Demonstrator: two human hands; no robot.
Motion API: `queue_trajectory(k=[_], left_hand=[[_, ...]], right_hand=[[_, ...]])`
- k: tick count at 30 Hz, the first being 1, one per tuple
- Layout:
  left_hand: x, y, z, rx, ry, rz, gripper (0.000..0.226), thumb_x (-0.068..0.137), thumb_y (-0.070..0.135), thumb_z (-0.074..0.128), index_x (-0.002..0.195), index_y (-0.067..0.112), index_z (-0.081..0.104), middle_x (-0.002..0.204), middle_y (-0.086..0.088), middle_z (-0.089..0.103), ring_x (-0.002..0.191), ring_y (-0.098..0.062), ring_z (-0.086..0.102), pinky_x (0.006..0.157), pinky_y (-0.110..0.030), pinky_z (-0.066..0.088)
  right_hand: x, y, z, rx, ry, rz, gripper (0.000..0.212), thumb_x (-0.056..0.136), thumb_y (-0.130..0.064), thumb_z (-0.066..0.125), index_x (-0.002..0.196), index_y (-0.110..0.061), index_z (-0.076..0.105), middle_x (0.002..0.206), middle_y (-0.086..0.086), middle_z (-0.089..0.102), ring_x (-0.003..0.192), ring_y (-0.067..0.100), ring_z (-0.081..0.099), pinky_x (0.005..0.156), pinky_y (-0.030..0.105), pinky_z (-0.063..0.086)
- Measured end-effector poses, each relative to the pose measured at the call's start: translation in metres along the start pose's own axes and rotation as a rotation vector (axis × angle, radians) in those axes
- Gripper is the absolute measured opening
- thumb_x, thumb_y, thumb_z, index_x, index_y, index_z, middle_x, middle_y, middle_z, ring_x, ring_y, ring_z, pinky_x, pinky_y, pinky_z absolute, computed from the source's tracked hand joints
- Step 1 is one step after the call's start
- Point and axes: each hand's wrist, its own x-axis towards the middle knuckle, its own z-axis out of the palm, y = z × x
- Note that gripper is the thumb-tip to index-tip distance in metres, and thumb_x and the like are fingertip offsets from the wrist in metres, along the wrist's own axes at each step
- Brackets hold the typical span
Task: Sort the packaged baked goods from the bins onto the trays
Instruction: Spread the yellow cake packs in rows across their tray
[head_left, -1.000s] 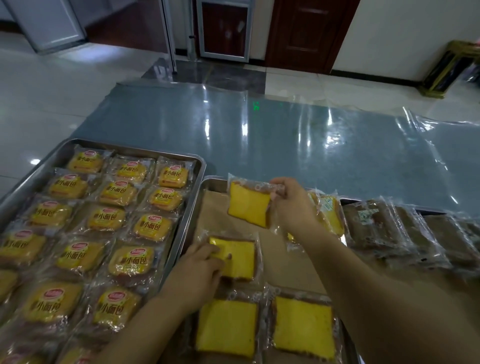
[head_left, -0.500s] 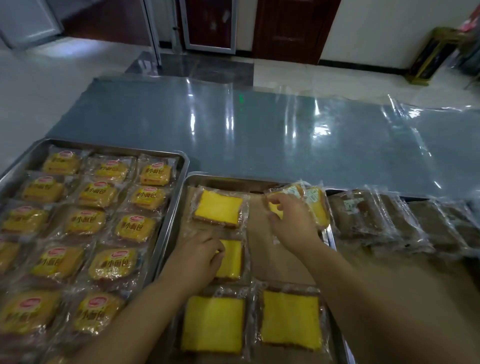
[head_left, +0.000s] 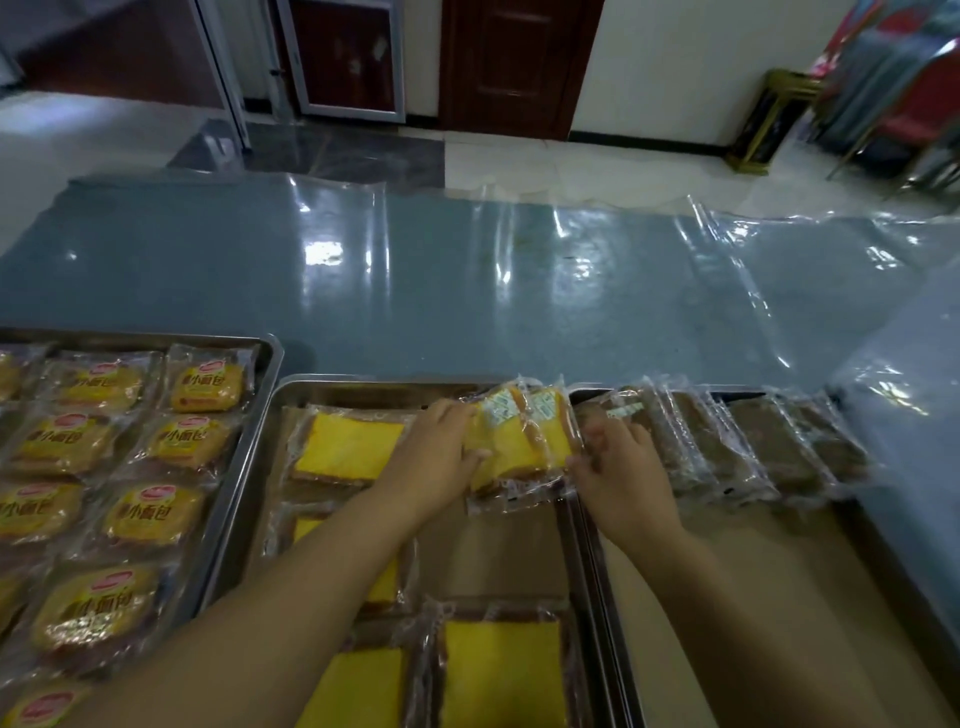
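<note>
Both forearms reach forward, left hand (head_left: 439, 460) and right hand (head_left: 621, 470) clasping the cake packets (head_left: 524, 441) between curled fingers.

Blue-grey rectangular worktop (head_left: 467, 291) under glossy clear plastic sheeting (head_left: 753, 249). At near edge, side by side: left steel tray (head_left: 270, 358), middle steel tray (head_left: 363, 384), right steel tray (head_left: 748, 391).

- Table (head_left: 467, 291) beyond the trays lies open.
- Bare paper: middle tray (head_left: 493, 551) centre, right tray (head_left: 727, 597) near part.
- Blocking: bun packs (head_left: 150, 519) filling left tray (head_left: 156, 336); upright yellow cake packs (head_left: 524, 441); brown packs (head_left: 753, 441) across right tray's far end.
</note>
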Motion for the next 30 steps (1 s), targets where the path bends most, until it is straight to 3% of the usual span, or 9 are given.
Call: queue_trajectory(k=[7,11,15,19,23,26,28,30], left_hand=[[0.034,0.000,0.004,0.102,-0.220,-0.160,0.085,0.072,0.033,0.076,0.141,0.017,0.030,0.144,-0.005,0.033,0.129,-0.031,0.031,0.104,-0.042,0.033],[0.042,-0.003,0.004,0.038,-0.247,-0.190,0.095,0.066,0.030,0.082,0.142,0.015,0.028,0.144,-0.005,0.028,0.128,-0.028,0.037,0.104,-0.040,0.037],[0.038,-0.007,0.004,-0.038,-0.279,-0.245,0.109,0.056,0.033,0.088,0.144,0.021,0.024,0.135,-0.003,0.027,0.120,-0.026,0.044,0.097,-0.036,0.041],[0.024,-0.013,0.003,-0.155,-0.234,-0.261,0.092,0.054,0.031,0.089,0.132,0.028,0.040,0.116,0.003,0.031,0.106,-0.018,0.049,0.093,-0.030,0.043],[0.006,-0.011,-0.002,-0.308,-0.096,-0.239,0.055,0.058,0.024,0.086,0.102,0.029,0.054,0.108,0.003,0.040,0.092,-0.009,0.050,0.075,-0.020,0.042],[-0.008,-0.005,-0.012,-0.409,0.035,-0.165,0.034,0.063,0.009,0.078,0.082,0.025,0.055,0.092,0.002,0.054,0.079,-0.007,0.052,0.058,-0.016,0.037],[-0.020,-0.003,-0.019,-0.508,0.109,-0.158,0.031,0.066,0.000,0.072,0.077,0.022,0.053,0.081,0.003,0.059,0.070,-0.003,0.053,0.052,-0.014,0.038],[-0.035,-0.003,-0.023,-0.616,0.087,-0.170,0.033,0.070,-0.010,0.067,0.080,0.019,0.056,0.085,0.004,0.061,0.069,0.006,0.056,0.057,-0.013,0.044]], right_hand=[[0.006,0.005,0.008,-0.032,-0.182,0.069,0.021,0.091,-0.025,0.058,0.108,-0.014,0.054,0.101,0.004,0.057,0.084,0.019,0.054,0.071,0.032,0.045],[0.009,0.005,0.012,-0.014,-0.190,0.064,0.033,0.091,-0.021,0.057,0.123,-0.014,0.054,0.108,0.005,0.056,0.092,0.020,0.055,0.080,0.033,0.047],[0.006,0.009,0.011,0.110,-0.176,0.040,0.032,0.090,-0.017,0.059,0.122,-0.021,0.056,0.097,-0.004,0.055,0.080,0.006,0.054,0.064,0.018,0.042],[0.005,0.007,0.009,0.181,-0.156,-0.008,0.031,0.090,-0.017,0.059,0.118,-0.028,0.059,0.094,-0.008,0.054,0.080,0.003,0.053,0.060,0.014,0.037],[0.004,0.001,0.007,0.210,-0.132,-0.073,0.029,0.091,-0.016,0.056,0.116,-0.029,0.061,0.102,-0.006,0.058,0.089,0.001,0.052,0.066,0.012,0.038],[0.004,-0.005,0.003,0.266,-0.067,-0.069,0.027,0.093,-0.011,0.052,0.113,-0.024,0.063,0.107,-0.004,0.057,0.095,0.008,0.054,0.072,0.017,0.042],[0.006,-0.009,-0.002,0.294,-0.027,-0.063,0.025,0.093,-0.010,0.051,0.112,-0.022,0.063,0.109,-0.002,0.056,0.095,0.011,0.055,0.073,0.018,0.042],[0.007,-0.011,-0.006,0.316,-0.003,-0.050,0.025,0.094,-0.010,0.050,0.113,-0.021,0.063,0.103,-0.002,0.059,0.086,0.008,0.055,0.067,0.017,0.041]])
